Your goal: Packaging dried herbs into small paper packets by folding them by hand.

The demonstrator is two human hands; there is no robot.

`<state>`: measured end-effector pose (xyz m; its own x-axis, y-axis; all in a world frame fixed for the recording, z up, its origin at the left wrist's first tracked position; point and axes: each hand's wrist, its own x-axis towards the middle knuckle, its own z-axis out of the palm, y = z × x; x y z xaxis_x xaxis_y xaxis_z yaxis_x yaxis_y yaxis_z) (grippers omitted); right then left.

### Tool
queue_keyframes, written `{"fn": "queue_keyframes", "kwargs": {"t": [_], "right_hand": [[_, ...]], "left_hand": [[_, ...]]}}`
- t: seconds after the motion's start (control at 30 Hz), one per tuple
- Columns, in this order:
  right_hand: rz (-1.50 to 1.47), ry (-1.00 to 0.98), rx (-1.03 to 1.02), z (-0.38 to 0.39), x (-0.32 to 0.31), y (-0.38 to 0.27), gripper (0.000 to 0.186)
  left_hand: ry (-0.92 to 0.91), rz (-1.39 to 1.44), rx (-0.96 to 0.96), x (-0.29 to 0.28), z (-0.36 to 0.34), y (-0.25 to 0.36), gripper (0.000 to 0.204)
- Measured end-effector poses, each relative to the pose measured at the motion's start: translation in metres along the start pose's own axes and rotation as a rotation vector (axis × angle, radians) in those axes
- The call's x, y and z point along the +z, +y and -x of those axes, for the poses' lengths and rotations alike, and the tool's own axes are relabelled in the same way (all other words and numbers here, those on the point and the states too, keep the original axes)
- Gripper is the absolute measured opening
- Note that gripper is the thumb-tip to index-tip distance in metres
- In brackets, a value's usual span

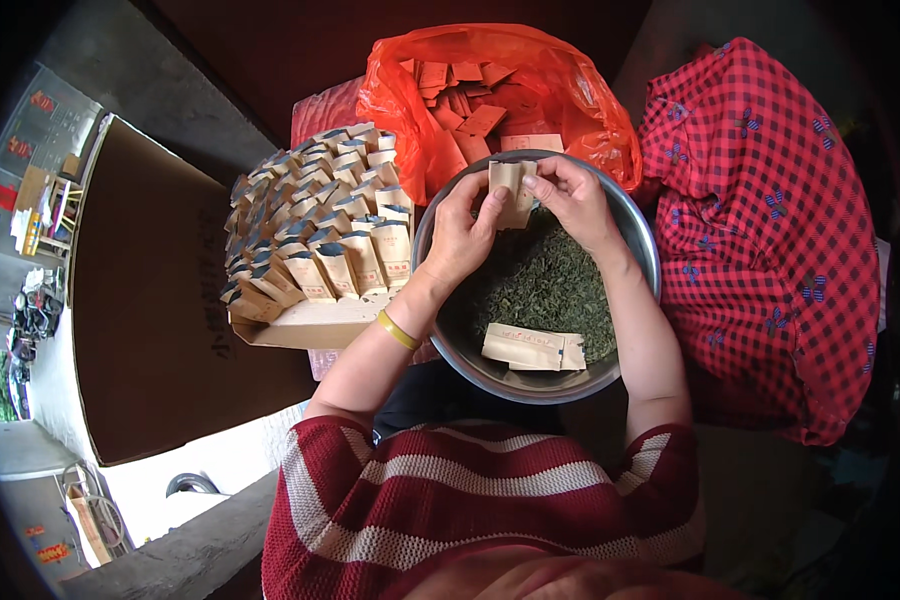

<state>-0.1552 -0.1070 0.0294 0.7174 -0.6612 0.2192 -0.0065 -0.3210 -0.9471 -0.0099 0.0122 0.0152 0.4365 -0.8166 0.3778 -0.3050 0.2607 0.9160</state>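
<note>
Both my hands are raised over the far part of a steel bowl, gripping a small brown paper bag upright between them. My left hand has its thumb against the bag's left side. My right hand pinches the right edge near the top. Whether anything is inside the bag cannot be seen. Dark green dried leaves, like tea, fill much of the bowl. On them, at the near side, lie a few flat paper bags.
Left of the bowl, a shallow cardboard tray carries many upright paper bags. A red plastic bag with orange-brown packets stands behind. Red checked cloth bulges at the right. A large cardboard panel rises at the left.
</note>
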Motion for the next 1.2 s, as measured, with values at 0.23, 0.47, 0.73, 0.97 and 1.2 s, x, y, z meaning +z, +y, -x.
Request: {"fn": "queue_keyframes", "kwargs": {"t": [0.23, 0.47, 0.73, 0.97, 1.2], "right_hand": [[-0.1, -0.054, -0.073, -0.001, -0.001, 0.004, 0.018], [-0.396, -0.071, 0.117, 0.001, -0.001, -0.013, 0.025], [-0.425, -0.262, 0.044, 0.002, 0.002, -0.005, 0.024], [-0.023, -0.049, -0.07, -0.003, -0.005, -0.003, 0.016], [-0.201, -0.002, 0.007, 0.001, -0.002, -0.013, 0.019]], "left_hand": [[-0.05, -0.102, 0.018, -0.005, 0.0, 0.005, 0.02], [-0.106, 0.245, -0.226, -0.004, -0.003, -0.005, 0.02], [-0.483, 0.723, -0.607, -0.005, -0.005, -0.001, 0.027], [-0.161, 0.57, -0.458, -0.007, -0.01, -0.013, 0.026], [-0.135, 0.377, -0.282, -0.008, -0.006, -0.012, 0.016]]}}
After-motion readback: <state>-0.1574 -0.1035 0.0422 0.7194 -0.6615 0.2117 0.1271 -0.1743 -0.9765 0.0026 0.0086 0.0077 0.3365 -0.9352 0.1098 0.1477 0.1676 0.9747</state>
